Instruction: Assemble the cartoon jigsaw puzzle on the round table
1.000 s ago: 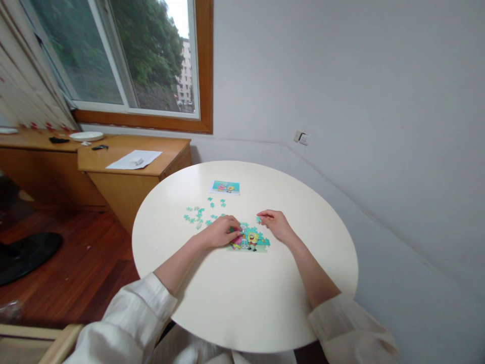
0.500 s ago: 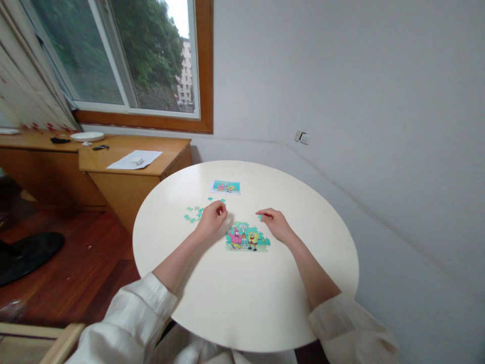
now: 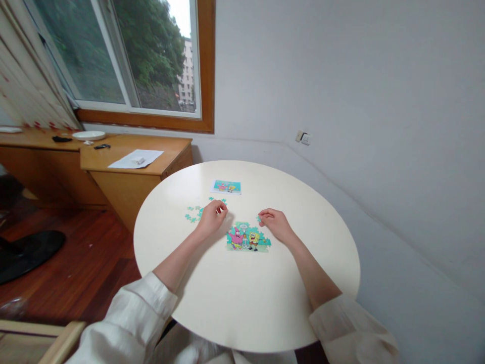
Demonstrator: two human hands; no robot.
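A partly joined jigsaw puzzle of cartoon figures lies on the round white table. My right hand is at its upper right, thumb and fingers pinching a small teal puzzle piece. Above the puzzle's left edge, my left hand is closed, thumb against curled fingers; whatever may be in that pinch is too small to make out. Loose teal puzzle pieces are scattered beside and behind my left hand, which partly hides them.
A picture card matching the puzzle lies farther back on the table. Behind at left stands a wooden desk with a paper sheet and a white plate. A wooden chair part shows at lower left.
My right index finger was stretched out over the teal piece and is now drawn in against the thumb. My left hand has hardly moved. The view has shifted slightly.
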